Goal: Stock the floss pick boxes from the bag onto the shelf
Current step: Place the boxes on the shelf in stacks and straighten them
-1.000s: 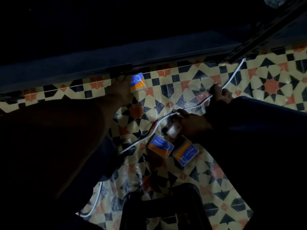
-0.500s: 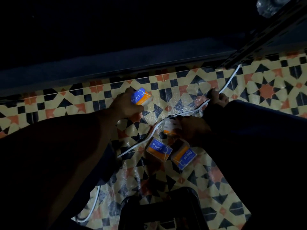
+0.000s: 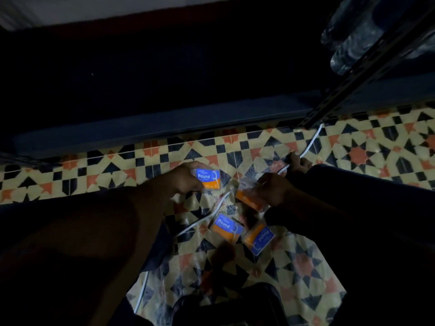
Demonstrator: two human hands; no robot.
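Observation:
My left hand (image 3: 182,178) grips a blue and orange floss pick box (image 3: 208,178) above the patterned floor, its "Round" label facing up. A second box (image 3: 247,196) is held in my right hand (image 3: 273,189), tilted with its orange side showing. Between my legs lie two more boxes (image 3: 225,227) (image 3: 258,237) on the tiles, side by side. The dark bottom shelf (image 3: 164,125) runs across the view just beyond my hands. A dark bag (image 3: 226,307) sits at the bottom centre, its inside too dark to make out.
A white cable (image 3: 202,220) snakes over the tiled floor (image 3: 353,156) from the shelf post (image 3: 348,88) down past my left leg. Bare toes (image 3: 297,162) show by the cable. Clear plastic bottles (image 3: 348,36) stand on the rack at the upper right.
My left hand has drawn back from the shelf edge toward me with its box, turning the label upward. My right hand has lifted its box off the floor. The view tilted up.

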